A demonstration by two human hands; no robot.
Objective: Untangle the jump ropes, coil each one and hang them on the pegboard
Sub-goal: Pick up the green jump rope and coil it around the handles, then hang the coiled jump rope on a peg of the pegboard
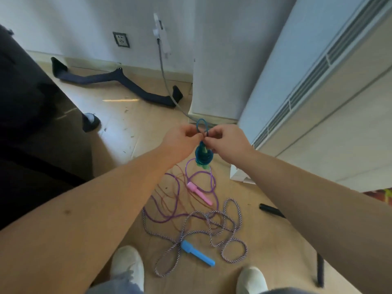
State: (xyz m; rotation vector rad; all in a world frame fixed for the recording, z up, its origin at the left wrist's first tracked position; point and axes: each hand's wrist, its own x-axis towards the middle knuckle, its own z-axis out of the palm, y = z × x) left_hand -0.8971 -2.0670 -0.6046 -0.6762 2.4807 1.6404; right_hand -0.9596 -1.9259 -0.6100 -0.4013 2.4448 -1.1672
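Observation:
A blue jump rope, wound into a tight coil round its green handles, hangs in the air between my hands. My left hand and my right hand both pinch the rope just above the coil, where a small blue loop sticks up. On the floor below lie a thin purple rope with a pink handle and a twisted purple-and-white rope with a blue handle, spread out in loose overlapping loops.
A tall white air-conditioner unit and a white radiator-like cabinet stand ahead and to the right. A dark padded bar lies by the wall. Dark furniture fills the left. My white shoes stand near the ropes.

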